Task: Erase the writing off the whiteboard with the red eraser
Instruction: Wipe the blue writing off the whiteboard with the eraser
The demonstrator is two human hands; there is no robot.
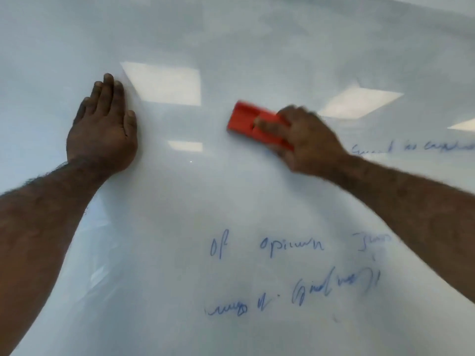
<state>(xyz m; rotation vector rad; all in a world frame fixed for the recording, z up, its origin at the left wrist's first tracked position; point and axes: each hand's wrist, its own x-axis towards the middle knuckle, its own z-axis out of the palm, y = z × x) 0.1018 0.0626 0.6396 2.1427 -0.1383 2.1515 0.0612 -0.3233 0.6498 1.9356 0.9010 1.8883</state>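
Observation:
A glossy whiteboard fills the view. My right hand grips the red eraser and presses it flat on the board at centre right; both are motion-blurred. My left hand lies palm-flat on the board to the left, fingers together, holding nothing. Blue handwriting stands in two lines below the eraser, the lower line partly smeared. A faint blue line of writing runs to the right of my right hand.
Ceiling lights reflect as bright patches on the board between and beside my hands. My two forearms cross the lower left and right of the view. The board's top edge shows at the upper right corner.

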